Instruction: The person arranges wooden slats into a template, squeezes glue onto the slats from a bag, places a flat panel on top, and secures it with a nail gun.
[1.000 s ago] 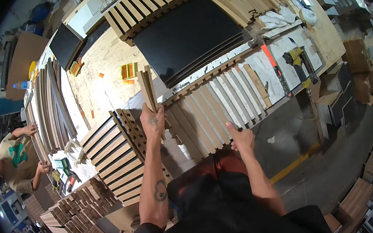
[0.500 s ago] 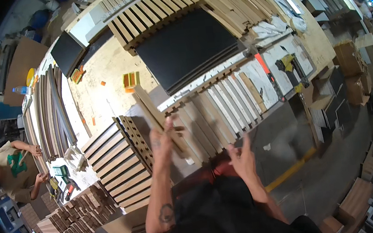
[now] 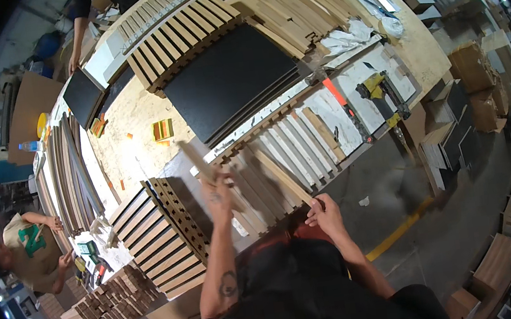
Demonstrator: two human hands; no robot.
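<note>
My left hand (image 3: 218, 196) is closed around a wooden strip (image 3: 193, 156), which slants over the left end of a row of slats. My right hand (image 3: 326, 213) pinches the near end of another wooden strip (image 3: 285, 179). That strip lies at a slant over the row, its far end toward the notched rail (image 3: 267, 122). Under both hands, brown slats (image 3: 258, 188) lie side by side. To their right come several white-faced slats (image 3: 289, 150) with gaps between them.
A stack of black panels (image 3: 233, 79) lies beyond the row. Slatted wooden frames (image 3: 160, 238) are piled at the left. A red-handled hammer (image 3: 341, 101) and a yellow-and-black power tool (image 3: 381, 93) rest at the right. One person (image 3: 33, 247) stands left; another's arm (image 3: 78, 44) reaches in beyond.
My right hand, open before, has closed on the end of a wooden strip that now lies aslant. My left hand still holds its strip. Another person's arm has appeared at the far left.
</note>
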